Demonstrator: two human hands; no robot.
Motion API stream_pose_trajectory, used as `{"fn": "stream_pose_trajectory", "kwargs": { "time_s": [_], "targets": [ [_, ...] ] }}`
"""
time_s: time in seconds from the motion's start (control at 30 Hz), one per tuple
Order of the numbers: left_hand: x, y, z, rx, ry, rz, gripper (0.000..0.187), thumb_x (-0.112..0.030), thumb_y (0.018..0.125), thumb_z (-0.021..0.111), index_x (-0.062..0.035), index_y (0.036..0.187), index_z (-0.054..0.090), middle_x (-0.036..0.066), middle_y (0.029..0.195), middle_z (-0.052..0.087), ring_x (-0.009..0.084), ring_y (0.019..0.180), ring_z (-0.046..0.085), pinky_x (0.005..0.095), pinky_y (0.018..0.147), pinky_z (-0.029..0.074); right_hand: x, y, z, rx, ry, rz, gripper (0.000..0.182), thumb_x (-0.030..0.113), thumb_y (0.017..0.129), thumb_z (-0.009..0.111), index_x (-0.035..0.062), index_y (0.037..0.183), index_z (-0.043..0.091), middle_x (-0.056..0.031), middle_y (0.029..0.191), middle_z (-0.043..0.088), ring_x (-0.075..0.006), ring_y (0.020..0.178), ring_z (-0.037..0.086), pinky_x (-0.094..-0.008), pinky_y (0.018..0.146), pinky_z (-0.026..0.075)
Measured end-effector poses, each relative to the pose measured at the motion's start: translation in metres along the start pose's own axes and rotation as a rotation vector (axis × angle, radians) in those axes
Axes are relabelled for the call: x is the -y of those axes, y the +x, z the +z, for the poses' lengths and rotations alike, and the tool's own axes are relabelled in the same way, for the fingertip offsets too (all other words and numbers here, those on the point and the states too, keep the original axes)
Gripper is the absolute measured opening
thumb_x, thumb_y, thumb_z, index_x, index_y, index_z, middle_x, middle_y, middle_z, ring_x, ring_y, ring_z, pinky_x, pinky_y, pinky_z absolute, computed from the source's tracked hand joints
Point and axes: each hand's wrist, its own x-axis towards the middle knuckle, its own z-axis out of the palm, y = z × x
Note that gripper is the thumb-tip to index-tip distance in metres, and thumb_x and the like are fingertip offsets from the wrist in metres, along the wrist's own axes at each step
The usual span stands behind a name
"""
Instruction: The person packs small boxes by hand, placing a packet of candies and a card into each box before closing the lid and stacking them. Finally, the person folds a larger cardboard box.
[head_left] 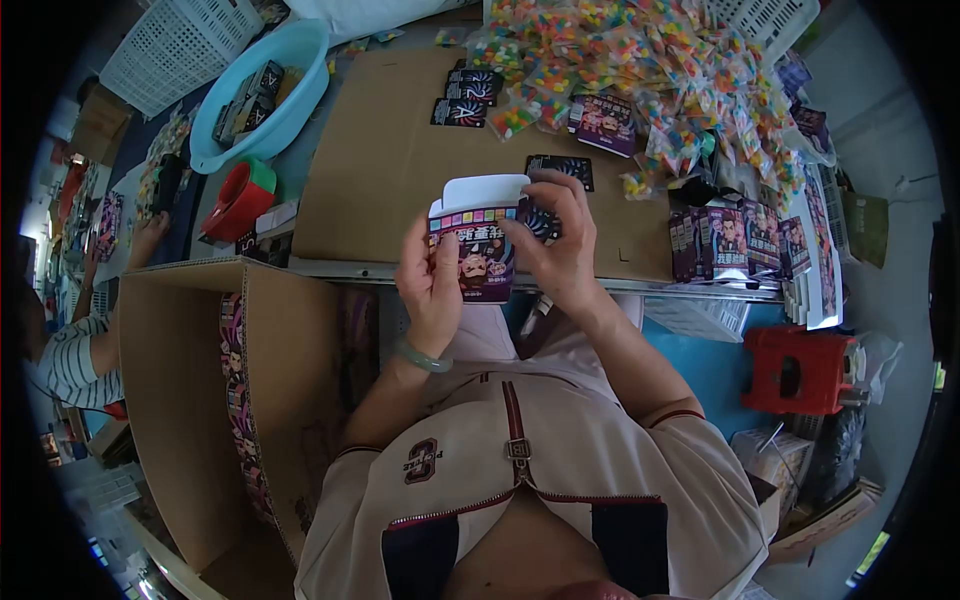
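Observation:
My left hand (430,285) and my right hand (562,245) together hold a small purple printed carton (472,245) with its white top flap raised. The left hand grips its left side. The right hand pinches a dark card (543,222) against the carton's upper right edge. A pale green bangle (424,358) sits on my left wrist. The carton is held just over the near edge of the cardboard-covered table (390,160).
A heap of clear bags of coloured candy (640,70) fills the far right. Filled purple cartons (730,243) stand at right, dark cards (465,95) lie farther back. Blue basin (270,90), red tape dispenser (238,198), open cardboard box (210,400), red stool (800,370). Another person (85,350) sits at left.

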Motion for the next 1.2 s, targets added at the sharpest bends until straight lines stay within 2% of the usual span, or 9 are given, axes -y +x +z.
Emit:
{"fn": "stream_pose_trajectory", "kwargs": {
  "time_s": [0.03,0.17,0.3,0.47,0.53,0.73,0.87,0.93,1.2],
  "targets": [
    [-0.006,0.002,0.003,-0.065,-0.259,-0.025,0.035,-0.009,0.099,0.051,0.0,0.133,0.049,0.01,0.105,0.065,0.0102,0.089,0.06,0.0252,0.079,0.049,-0.003,-0.005,-0.001,0.05,0.141,0.195,0.035,0.002,0.076,0.076,0.0029,0.107,0.058,-0.0111,0.09,0.063,-0.0167,0.078,0.064,-0.03,0.069,0.052],
    [0.001,-0.009,-0.012,0.047,-0.052,0.033,0.03,-0.007,0.099,0.05,0.0,0.128,0.054,0.007,0.104,0.065,0.0071,0.09,0.058,0.023,0.08,0.048,-0.006,-0.02,-0.008,0.192,0.335,0.489,0.018,0.002,0.082,0.072,-0.0014,0.099,0.065,-0.0066,0.075,0.067,-0.0066,0.071,0.061,-0.0234,0.063,0.051],
    [0.024,-0.031,-0.032,0.007,-0.047,-0.065,0.023,-0.007,0.098,0.054,0.0014,0.118,0.059,0.004,0.098,0.065,0.0052,0.086,0.057,0.0211,0.076,0.047,0.005,-0.038,-0.012,0.431,0.306,0.506,0.005,0.001,0.082,0.071,-0.003,0.083,0.068,-0.0041,0.076,0.068,-0.0081,0.071,0.063,-0.0244,0.063,0.051],
    [0.05,-0.08,-0.059,0.072,-0.171,-0.427,0.008,-0.005,0.092,0.062,0.0022,0.094,0.065,-0.002,0.087,0.064,0.0026,0.077,0.054,0.0187,0.069,0.044,-0.001,-0.065,-0.012,0.597,0.128,0.377,0.013,-0.001,0.077,0.071,-0.0051,0.088,0.067,-0.0086,0.07,0.063,-0.012,0.065,0.063,-0.0272,0.059,0.049],
    [0.041,-0.088,-0.068,0.162,-0.231,-0.568,0.008,-0.001,0.089,0.061,0.0028,0.084,0.066,0.0,0.089,0.065,0.0055,0.08,0.056,0.0202,0.071,0.045,0.008,-0.064,-0.015,0.734,0.148,0.553,0.012,-0.001,0.078,0.07,-0.0047,0.088,0.068,-0.0056,0.072,0.064,-0.0108,0.066,0.062,-0.0262,0.059,0.05],
    [0.018,-0.09,-0.074,0.221,-0.156,-0.337,0.007,0.0,0.083,0.068,0.0052,0.083,0.064,0.006,0.09,0.065,0.0109,0.079,0.06,0.023,0.072,0.047,0.006,-0.057,-0.024,0.956,0.435,0.826,0.009,-0.001,0.082,0.069,-0.0027,0.09,0.07,-0.0009,0.077,0.066,-0.0078,0.07,0.061,-0.023,0.059,0.05],
    [0.005,-0.086,-0.058,0.016,-0.378,-0.444,0.007,0.001,0.081,0.07,0.0039,0.081,0.063,0.006,0.088,0.065,0.0115,0.078,0.06,0.0239,0.07,0.048,0.009,-0.05,-0.03,0.882,0.427,0.514,0.007,0.002,0.079,0.072,0.0005,0.086,0.072,-0.0076,0.067,0.065,-0.0113,0.061,0.059,-0.0262,0.057,0.047],
    [0.018,-0.083,-0.064,0.252,-0.095,-0.163,0.01,-0.003,0.081,0.073,0.0023,0.081,0.064,0.006,0.084,0.064,0.0111,0.076,0.06,0.024,0.066,0.048,0.007,-0.053,-0.033,0.893,0.369,0.464,0.006,0.001,0.081,0.071,-0.0004,0.086,0.072,-0.0075,0.072,0.066,-0.0108,0.064,0.06,-0.0253,0.057,0.048],
    [0.003,-0.069,-0.055,0.326,-0.094,-0.311,0.009,-0.002,0.08,0.072,0.0032,0.083,0.066,0.003,0.074,0.062,0.006,0.066,0.057,0.0207,0.059,0.044,0.016,-0.06,-0.032,0.827,0.261,0.647,0.011,0.0,0.081,0.071,-0.0034,0.091,0.07,-0.0069,0.08,0.067,-0.007,0.074,0.062,-0.0233,0.062,0.05]
  ]
}}
